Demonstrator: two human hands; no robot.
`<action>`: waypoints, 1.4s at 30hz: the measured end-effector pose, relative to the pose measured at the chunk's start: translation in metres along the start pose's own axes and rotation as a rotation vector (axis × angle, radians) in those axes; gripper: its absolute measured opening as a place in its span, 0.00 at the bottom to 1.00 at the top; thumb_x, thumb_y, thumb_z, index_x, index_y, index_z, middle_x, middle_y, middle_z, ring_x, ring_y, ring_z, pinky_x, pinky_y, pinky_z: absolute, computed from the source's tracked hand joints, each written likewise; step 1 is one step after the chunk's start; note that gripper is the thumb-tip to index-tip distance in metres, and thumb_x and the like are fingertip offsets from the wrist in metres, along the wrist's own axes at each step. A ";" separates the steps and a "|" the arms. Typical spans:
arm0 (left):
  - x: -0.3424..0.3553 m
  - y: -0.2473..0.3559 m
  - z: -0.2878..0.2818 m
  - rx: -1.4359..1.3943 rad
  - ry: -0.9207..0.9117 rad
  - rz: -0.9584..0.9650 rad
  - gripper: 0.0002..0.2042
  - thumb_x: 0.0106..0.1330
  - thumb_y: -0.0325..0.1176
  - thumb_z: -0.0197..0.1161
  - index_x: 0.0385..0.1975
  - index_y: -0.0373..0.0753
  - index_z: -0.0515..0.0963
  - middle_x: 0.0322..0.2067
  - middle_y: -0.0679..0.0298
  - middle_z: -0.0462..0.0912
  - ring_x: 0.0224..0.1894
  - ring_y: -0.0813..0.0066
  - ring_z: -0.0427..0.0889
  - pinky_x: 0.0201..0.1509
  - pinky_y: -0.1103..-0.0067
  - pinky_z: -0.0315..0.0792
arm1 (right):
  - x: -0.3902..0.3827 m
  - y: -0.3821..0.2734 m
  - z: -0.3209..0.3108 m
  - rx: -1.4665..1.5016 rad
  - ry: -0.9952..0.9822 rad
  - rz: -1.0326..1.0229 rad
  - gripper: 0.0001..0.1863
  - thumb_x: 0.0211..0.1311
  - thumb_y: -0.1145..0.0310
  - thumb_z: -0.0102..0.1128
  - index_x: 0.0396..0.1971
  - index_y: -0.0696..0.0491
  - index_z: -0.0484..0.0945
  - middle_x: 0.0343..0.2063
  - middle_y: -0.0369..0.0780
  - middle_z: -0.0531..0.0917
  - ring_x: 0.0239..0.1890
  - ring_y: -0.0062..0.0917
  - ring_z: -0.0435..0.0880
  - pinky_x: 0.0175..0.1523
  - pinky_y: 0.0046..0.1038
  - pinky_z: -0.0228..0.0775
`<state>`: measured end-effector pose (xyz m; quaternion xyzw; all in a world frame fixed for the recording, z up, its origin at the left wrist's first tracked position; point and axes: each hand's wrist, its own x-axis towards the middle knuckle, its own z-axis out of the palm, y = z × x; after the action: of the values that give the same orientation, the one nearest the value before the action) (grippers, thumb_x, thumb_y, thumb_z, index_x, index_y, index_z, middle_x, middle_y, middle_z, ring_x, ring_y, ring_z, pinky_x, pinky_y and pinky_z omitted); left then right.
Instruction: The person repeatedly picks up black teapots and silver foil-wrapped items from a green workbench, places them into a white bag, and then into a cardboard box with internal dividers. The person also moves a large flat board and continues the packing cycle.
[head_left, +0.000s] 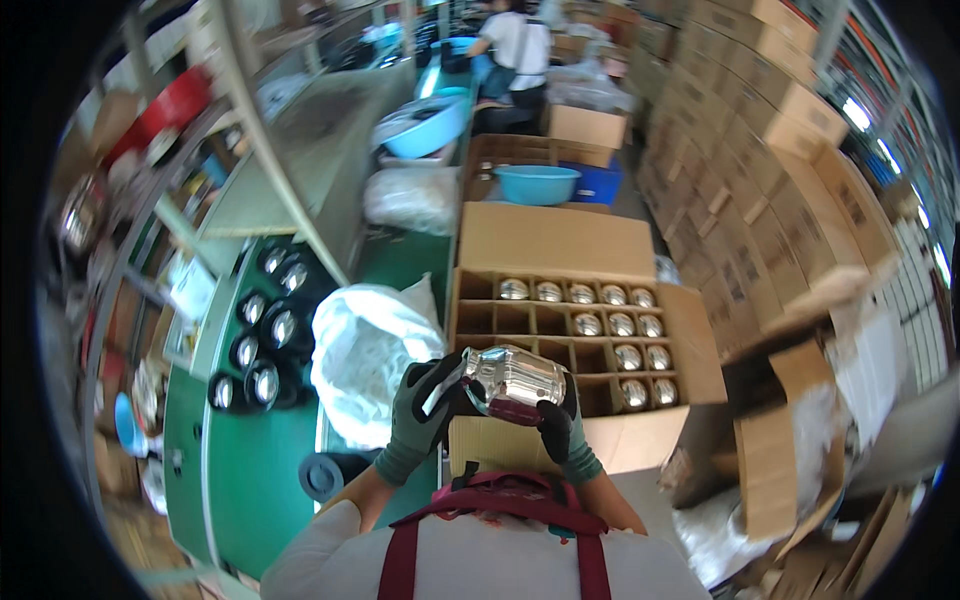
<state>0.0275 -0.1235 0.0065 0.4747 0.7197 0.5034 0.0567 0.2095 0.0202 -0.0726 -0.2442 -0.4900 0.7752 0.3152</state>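
Observation:
A shiny, mirror-like silver flask (515, 380) lies on its side between my hands, in front of my chest. My left hand (420, 410), in a grey-green glove with dark fingers, is closed around its left end. A thin pale strip (443, 388) shows by those fingers; whether it is film or paper I cannot tell. My right hand (562, 430), gloved alike, grips the flask's right end from below. Just beyond stands an open cardboard box (640, 445) with dividers. Several silver rounded tops (620, 324) show in its right and far compartments, while some left ones hold nothing visible.
Left of the box, a white plastic bag (365, 350) sits on the green bench (255, 490). Several dark cylinders with silver ends (283, 327) stand farther left, and a black cylinder (325, 476) lies nearer. Stacked cartons (740, 190) line the right. Another person (515, 55) works far ahead.

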 end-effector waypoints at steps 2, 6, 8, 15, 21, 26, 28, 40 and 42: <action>-0.002 -0.003 -0.015 -0.015 0.115 -0.202 0.18 0.63 0.24 0.59 0.54 0.35 0.76 0.42 0.52 0.79 0.46 0.59 0.78 0.51 0.75 0.70 | 0.018 0.003 0.021 -0.089 -0.082 -0.120 0.37 0.52 0.75 0.58 0.64 0.56 0.58 0.48 0.40 0.75 0.41 0.22 0.76 0.39 0.22 0.74; -0.012 -0.025 -0.029 -0.157 0.405 -0.295 0.18 0.68 0.27 0.58 0.57 0.35 0.74 0.45 0.57 0.76 0.46 0.69 0.77 0.51 0.78 0.69 | 0.035 0.013 0.036 -0.275 -0.267 -0.131 0.35 0.50 0.78 0.55 0.63 0.58 0.59 0.54 0.44 0.71 0.49 0.28 0.73 0.48 0.28 0.68; -0.026 -0.012 -0.029 -0.257 0.372 -0.261 0.17 0.68 0.29 0.58 0.56 0.35 0.75 0.47 0.60 0.74 0.48 0.72 0.75 0.52 0.78 0.69 | 0.040 0.020 0.030 -0.364 -0.356 -0.187 0.34 0.49 0.78 0.53 0.61 0.59 0.60 0.57 0.46 0.68 0.54 0.32 0.70 0.54 0.32 0.65; -0.076 0.019 -0.055 0.083 0.552 -0.327 0.18 0.66 0.28 0.58 0.57 0.35 0.75 0.50 0.53 0.73 0.49 0.61 0.75 0.56 0.71 0.67 | 0.048 0.048 0.077 -0.187 -0.524 0.004 0.39 0.50 0.76 0.46 0.67 0.62 0.53 0.65 0.49 0.61 0.66 0.38 0.63 0.69 0.39 0.54; -0.113 0.026 -0.068 0.415 0.693 -0.410 0.36 0.52 0.32 0.72 0.64 0.38 0.66 0.52 0.50 0.70 0.53 0.53 0.71 0.60 0.64 0.65 | 0.046 0.073 0.135 -0.039 -0.748 0.082 0.37 0.60 0.66 0.53 0.68 0.61 0.51 0.65 0.47 0.62 0.66 0.36 0.64 0.70 0.37 0.54; -0.156 0.036 -0.071 0.546 0.806 -0.449 0.45 0.45 0.41 0.75 0.67 0.39 0.60 0.63 0.47 0.61 0.62 0.43 0.61 0.66 0.58 0.56 | 0.063 0.146 0.103 -0.307 -1.049 -0.032 0.35 0.61 0.66 0.56 0.67 0.57 0.56 0.65 0.47 0.62 0.67 0.41 0.63 0.70 0.44 0.54; -0.168 0.032 -0.090 0.553 0.820 -0.414 0.36 0.47 0.45 0.73 0.58 0.40 0.70 0.58 0.52 0.68 0.58 0.51 0.67 0.63 0.61 0.56 | 0.064 0.170 0.098 0.034 -1.136 0.497 0.34 0.63 0.60 0.55 0.67 0.52 0.58 0.66 0.47 0.62 0.67 0.44 0.62 0.69 0.49 0.56; -0.537 -0.070 -0.079 1.163 0.309 -1.529 0.41 0.50 0.42 0.68 0.68 0.45 0.60 0.66 0.44 0.56 0.65 0.30 0.55 0.66 0.44 0.54 | -0.022 0.117 0.222 0.718 -0.798 1.436 0.36 0.62 0.58 0.59 0.68 0.46 0.55 0.64 0.44 0.65 0.63 0.49 0.67 0.64 0.48 0.67; -0.611 -0.114 -0.015 1.383 -0.108 -1.696 0.38 0.55 0.37 0.63 0.69 0.45 0.58 0.67 0.47 0.56 0.66 0.24 0.50 0.66 0.39 0.50 | -0.023 0.098 0.231 0.471 -0.797 1.207 0.38 0.54 0.59 0.68 0.63 0.51 0.61 0.56 0.45 0.73 0.56 0.47 0.75 0.55 0.40 0.75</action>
<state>0.2799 -0.5911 -0.3169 -0.2243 0.9361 -0.2335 0.1374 0.0418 -0.1677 -0.0677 -0.0976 -0.1698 0.9268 -0.3205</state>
